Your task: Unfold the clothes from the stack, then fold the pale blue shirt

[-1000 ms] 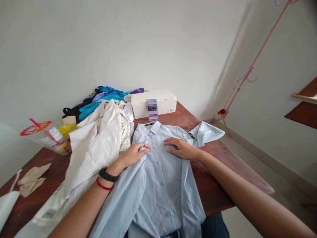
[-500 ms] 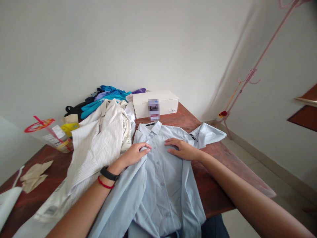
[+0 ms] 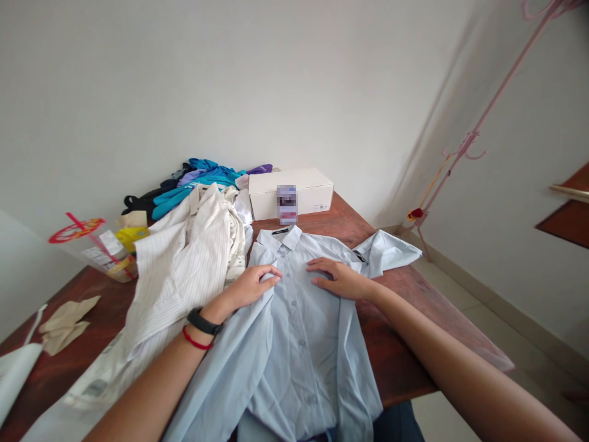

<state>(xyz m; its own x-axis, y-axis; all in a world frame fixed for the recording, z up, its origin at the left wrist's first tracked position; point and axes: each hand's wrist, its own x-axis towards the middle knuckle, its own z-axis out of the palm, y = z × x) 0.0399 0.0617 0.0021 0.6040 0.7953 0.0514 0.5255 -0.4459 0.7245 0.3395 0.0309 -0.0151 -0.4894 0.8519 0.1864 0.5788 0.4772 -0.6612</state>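
A light blue button shirt [image 3: 299,344] lies front up on the dark wooden table [image 3: 405,344], collar toward the wall and its lower part hanging over the near edge. My left hand [image 3: 251,285] rests on the shirt's left chest with fingers curled over a fold of the fabric. My right hand [image 3: 338,277] lies flat on the right chest, fingers stretched out toward the button line. One sleeve [image 3: 386,250] spreads out to the right. A black band and a red cord circle my left wrist.
A white striped shirt [image 3: 184,270] is heaped left of the blue one. Blue and purple clothes [image 3: 197,181] pile at the back by a white box [image 3: 292,191]. A plastic cup [image 3: 99,255] and brown paper [image 3: 67,319] sit at the left. A pink stand [image 3: 464,144] leans at the right.
Both hands stay in place on the shirt. Only the camera view has shifted slightly.
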